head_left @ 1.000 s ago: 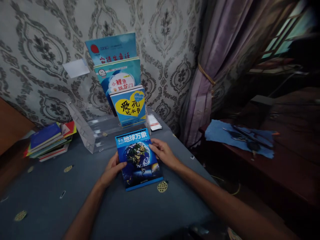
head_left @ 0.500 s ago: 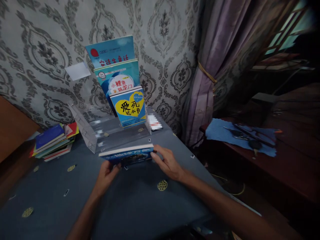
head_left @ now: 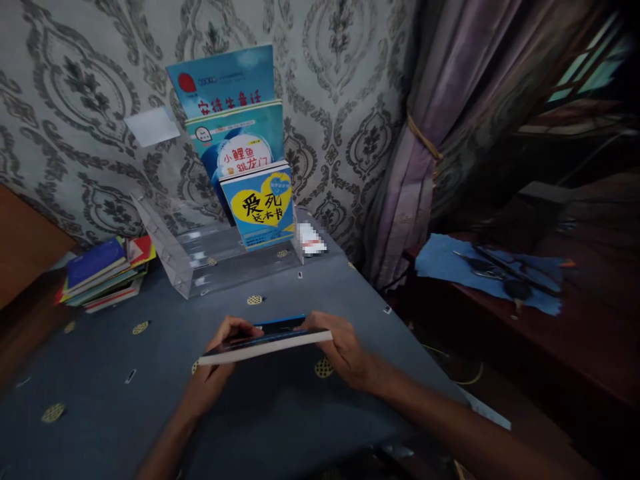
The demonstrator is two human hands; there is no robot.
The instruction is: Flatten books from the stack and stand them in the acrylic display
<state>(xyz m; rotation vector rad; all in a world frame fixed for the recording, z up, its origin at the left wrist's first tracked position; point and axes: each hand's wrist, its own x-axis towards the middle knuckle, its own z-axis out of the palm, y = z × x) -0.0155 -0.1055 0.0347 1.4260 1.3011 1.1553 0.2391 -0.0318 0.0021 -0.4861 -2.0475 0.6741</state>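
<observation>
Above the grey-blue tablecloth, a dark blue book [head_left: 267,345] is held nearly flat, its white page edge facing me. My left hand [head_left: 223,343] grips its left side, fingers over the cover. At the right end, my right hand [head_left: 343,347] is closed on the same book. Beyond them stands a clear stepped display rack [head_left: 167,257]. On its right side several books rise in tiers: a blue book with a yellow heart [head_left: 260,207] in front, a teal book [head_left: 203,150] behind it, and a light blue book [head_left: 225,77] at the back.
A stack of books [head_left: 100,273] lies to the left of the rack. Behind the rack's right end is a white item [head_left: 311,239], blurred out. To the right, a blue cloth [head_left: 440,260] with dark tools lies on a reddish surface beside a purple curtain [head_left: 400,193].
The book has tipped from leaning with its cover toward me to nearly flat, and come lower and closer. Both hands have stayed on it. The view has shifted slightly.
</observation>
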